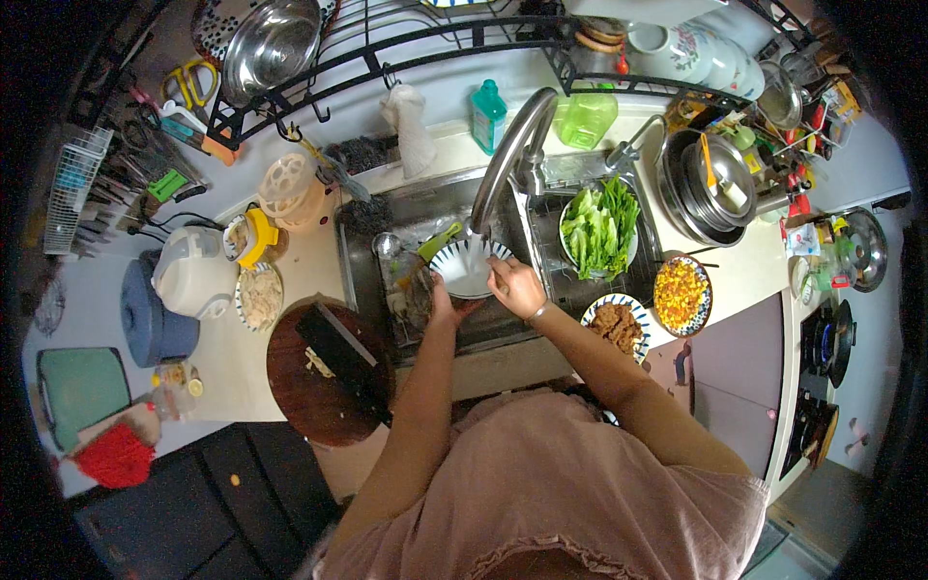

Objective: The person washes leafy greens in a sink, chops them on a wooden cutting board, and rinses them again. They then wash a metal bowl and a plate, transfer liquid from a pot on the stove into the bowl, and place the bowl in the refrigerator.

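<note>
Under the running faucet, a white bowl with blue stripes is tilted over the left sink basin. My left hand grips the bowl's lower left rim. At its right rim is my right hand, its fingers curled with something small and brownish partly visible in them; I cannot tell what it is. Water runs into the bowl. A ladle and a green-handled tool lie in the basin behind the bowl. Leafy greens fill a bowl over the right basin.
To the left, a cleaver lies on a round wooden chopping board. Plates of browned meat and yellow chopped food stand at the right. Stacked pans sit behind them. A black rack hangs above the sink.
</note>
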The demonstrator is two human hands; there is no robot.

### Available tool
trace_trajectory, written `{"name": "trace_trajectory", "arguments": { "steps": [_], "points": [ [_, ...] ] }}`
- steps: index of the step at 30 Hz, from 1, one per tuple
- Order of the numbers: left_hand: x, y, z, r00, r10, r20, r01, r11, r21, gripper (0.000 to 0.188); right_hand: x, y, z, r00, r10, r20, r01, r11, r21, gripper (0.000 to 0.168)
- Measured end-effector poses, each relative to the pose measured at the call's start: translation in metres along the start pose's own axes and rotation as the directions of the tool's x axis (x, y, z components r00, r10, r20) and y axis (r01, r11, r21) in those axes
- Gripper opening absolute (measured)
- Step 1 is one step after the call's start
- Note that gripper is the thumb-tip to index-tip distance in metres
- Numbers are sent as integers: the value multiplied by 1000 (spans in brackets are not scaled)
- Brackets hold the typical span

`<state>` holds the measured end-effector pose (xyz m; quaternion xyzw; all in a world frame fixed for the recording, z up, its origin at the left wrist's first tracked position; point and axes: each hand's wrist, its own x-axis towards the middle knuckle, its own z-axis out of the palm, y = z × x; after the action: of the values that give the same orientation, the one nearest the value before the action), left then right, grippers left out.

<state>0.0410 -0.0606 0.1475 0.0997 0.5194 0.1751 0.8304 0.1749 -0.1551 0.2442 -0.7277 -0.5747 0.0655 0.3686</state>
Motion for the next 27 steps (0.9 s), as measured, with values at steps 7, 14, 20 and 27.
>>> {"name": "trace_trajectory", "arguments": {
  "steps": [7, 14, 20, 27],
  "points": [
    [9, -13, -6, 997, 68, 46, -69, 998, 13, 77, -4, -2, 5, 990, -60, 130, 23, 963, 268, 22],
    [2, -4, -4, 992, 126, -15, -125, 991, 46, 61, 12, 35, -37, 998, -61, 24, 59, 996, 67, 19],
    [-3, -6, -16, 537, 844, -17, -483, 324, 813, 54, 56, 115, -43, 724, 665, -186, -439, 652, 619, 37],
    [-24, 18, -41, 682, 725, -93, -592, 623, 511, 52, 54, 100, -45, 640, 767, -41, -476, 438, 763, 40]
  ]
}}
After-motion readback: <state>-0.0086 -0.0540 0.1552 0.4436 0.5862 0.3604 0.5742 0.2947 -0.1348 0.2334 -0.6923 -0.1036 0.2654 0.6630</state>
